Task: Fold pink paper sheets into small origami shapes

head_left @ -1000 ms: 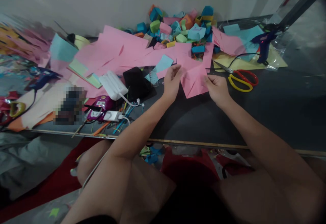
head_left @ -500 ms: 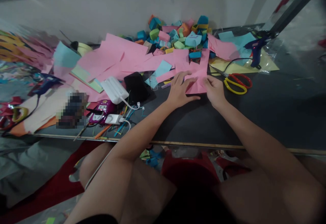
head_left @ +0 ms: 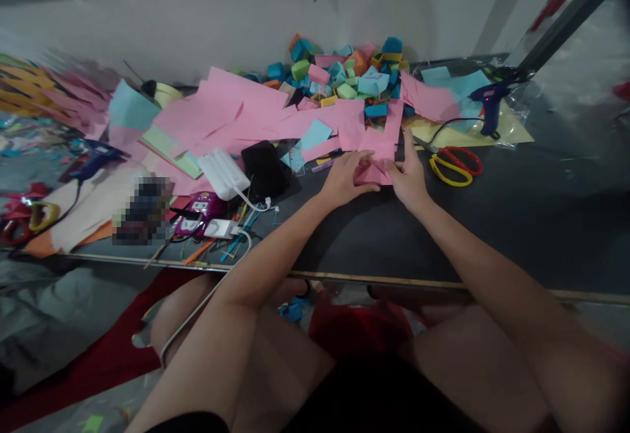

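Observation:
A pink piece of paper with creases and a partly raised fold (head_left: 375,172) lies on the dark tabletop between my hands. My left hand (head_left: 343,178) grips its left side, fingers curled over the top and thumb along the near edge. On the opposite side, my right hand (head_left: 409,180) pinches the paper between thumb and fingers, its index finger stretched forward. Just beyond are cut pink pieces (head_left: 350,124). Scissors with red and yellow handles (head_left: 457,184) rest to the right of my right hand.
Small folded colored paper pieces (head_left: 344,82) are heaped by the wall. Large pink sheets (head_left: 246,102), a white power bank (head_left: 224,176), a black phone (head_left: 266,169) and a purple power strip (head_left: 210,205) lie left. Glue guns sit at right (head_left: 492,110) and left (head_left: 92,157).
My right hand has shifted slightly left and inward over the pink paper, and its index finger now reaches forward. The near part of the paper looks more folded. The view has shifted slightly.

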`<state>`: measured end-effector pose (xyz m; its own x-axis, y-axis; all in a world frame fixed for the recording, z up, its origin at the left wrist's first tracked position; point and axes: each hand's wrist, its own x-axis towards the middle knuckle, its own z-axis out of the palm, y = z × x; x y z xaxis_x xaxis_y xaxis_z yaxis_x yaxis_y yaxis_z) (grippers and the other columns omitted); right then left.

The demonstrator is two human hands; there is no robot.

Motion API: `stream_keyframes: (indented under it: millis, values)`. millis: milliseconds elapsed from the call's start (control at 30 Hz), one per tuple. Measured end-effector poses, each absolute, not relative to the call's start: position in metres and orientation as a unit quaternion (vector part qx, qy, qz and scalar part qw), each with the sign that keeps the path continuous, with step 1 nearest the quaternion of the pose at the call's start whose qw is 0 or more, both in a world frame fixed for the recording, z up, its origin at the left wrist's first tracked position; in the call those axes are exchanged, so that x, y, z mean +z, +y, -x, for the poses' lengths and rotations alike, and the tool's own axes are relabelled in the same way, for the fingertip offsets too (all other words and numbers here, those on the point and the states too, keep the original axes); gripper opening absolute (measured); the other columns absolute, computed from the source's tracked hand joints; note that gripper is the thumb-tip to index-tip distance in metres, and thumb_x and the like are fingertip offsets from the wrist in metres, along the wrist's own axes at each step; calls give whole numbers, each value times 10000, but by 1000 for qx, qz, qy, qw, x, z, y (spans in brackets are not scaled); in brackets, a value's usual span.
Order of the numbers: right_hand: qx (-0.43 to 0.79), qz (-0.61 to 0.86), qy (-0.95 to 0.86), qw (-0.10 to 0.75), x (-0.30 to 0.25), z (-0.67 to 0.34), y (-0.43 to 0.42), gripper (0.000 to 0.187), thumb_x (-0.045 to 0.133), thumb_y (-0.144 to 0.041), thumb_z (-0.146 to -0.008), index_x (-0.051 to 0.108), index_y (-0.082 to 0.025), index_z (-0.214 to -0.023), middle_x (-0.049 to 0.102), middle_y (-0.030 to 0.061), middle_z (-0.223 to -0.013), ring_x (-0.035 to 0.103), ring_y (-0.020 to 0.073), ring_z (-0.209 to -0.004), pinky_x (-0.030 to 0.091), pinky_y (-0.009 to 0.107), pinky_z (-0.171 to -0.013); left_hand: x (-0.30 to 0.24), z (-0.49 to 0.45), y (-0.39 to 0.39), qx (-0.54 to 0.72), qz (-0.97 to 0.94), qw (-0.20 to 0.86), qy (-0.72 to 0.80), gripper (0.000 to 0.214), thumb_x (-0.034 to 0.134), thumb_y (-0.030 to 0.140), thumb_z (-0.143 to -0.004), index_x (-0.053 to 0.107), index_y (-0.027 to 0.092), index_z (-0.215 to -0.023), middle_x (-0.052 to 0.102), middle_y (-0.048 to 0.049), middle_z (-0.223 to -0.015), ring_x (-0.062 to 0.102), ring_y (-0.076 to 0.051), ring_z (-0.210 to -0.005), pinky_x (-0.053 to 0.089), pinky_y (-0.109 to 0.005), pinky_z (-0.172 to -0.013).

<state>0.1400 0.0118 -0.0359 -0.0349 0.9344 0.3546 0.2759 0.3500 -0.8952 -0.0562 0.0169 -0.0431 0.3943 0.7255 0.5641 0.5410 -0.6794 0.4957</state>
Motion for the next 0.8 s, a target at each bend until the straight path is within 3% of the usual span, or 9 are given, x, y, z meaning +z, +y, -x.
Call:
stream_keyframes:
  millis: [67, 167, 233, 333, 433, 500, 600, 700, 800]
  values:
    - [311, 479, -634, 521, -31, -139, 8, 683, 659, -506, -885, 520, -253, -1504, 735, 41, -929, 476, 120, -516, 427, 295, -513, -42, 56, 18, 388, -825, 127, 391, 700, 895, 396, -739, 594, 190, -1336, 756, -92, -1095, 684, -255, -1042, 512, -428, -975]
    - [315, 478, -623, 533, -27, -138, 2, 652, 666, -423, -871, 537, -264, -1490, 742, 50, -1000, 453, 107, -517, 417, 292, -505, -40, 55, 17, 356, -855, 131, 353, 379, 835, 244, -793, 707, 213, -1149, 758, -60, -1040, 679, -223, -966, 513, -387, -895]
    - [325, 481, -619, 529, -27, -140, -1, 663, 657, -369, -869, 515, -282, -1511, 730, 14, -888, 398, 99, -484, 380, 284, -472, -40, 54, 14, 343, -876, 119, 317, 155, 739, 148, -842, 744, 227, -976, 755, -41, -1004, 675, -209, -957, 503, -373, -878]
    - [349, 491, -611, 514, -28, -146, -6, 692, 653, -297, -851, 503, -292, -1526, 598, -78, -596, 329, 101, -424, 325, 271, -434, -39, 54, 7, 350, -876, 86, 319, 294, 555, -7, -834, 730, 229, -859, 734, -29, -938, 662, -194, -958, 498, -365, -879]
    - [354, 523, -592, 501, -27, -152, -13, 569, 644, -291, -847, 633, -249, -1414, 500, -102, -467, 396, 117, -406, 354, 272, -449, -40, 55, -1, 388, -855, 69, 338, 372, 471, -48, -804, 713, 221, -895, 715, -40, -940, 649, -182, -948, 516, -359, -880]
    - [311, 560, -595, 485, -26, -155, -17, 386, 649, -343, -846, 783, -198, -1178, 531, -67, -475, 432, 118, -426, 367, 281, -475, -40, 56, -3, 414, -842, 56, 341, 358, 471, -36, -799, 710, 213, -896, 700, -47, -937, 646, -185, -948, 526, -362, -864]
    - [277, 577, -620, 454, -24, -157, -22, 322, 618, -364, -855, 838, -171, -989, 659, -1, -584, 488, 122, -471, 380, 284, -507, -41, 58, -4, 436, -829, 40, 348, 290, 506, -10, -828, 707, 196, -861, 680, -44, -897, 649, -191, -934, 531, -358, -831]
    - [252, 594, -658, 388, -20, -156, -24, 321, 590, -312, -846, 845, -175, -984, 757, 48, -716, 583, 144, -534, 439, 292, -568, -43, 64, 1, 424, -824, 45, 373, 261, 551, -28, -810, 710, 178, -831, 685, -39, -885, 666, -187, -911, 536, -349, -822]
    - [210, 623, -706, 264, -10, -154, -24, 327, 618, -301, -829, 841, -224, -1056, 779, 58, -748, 680, 204, -649, 501, 329, -667, -44, 73, 9, 372, -844, 93, 375, 318, 544, -55, -794, 741, 189, -851, 703, -34, -914, 690, -178, -920, 550, -342, -836]
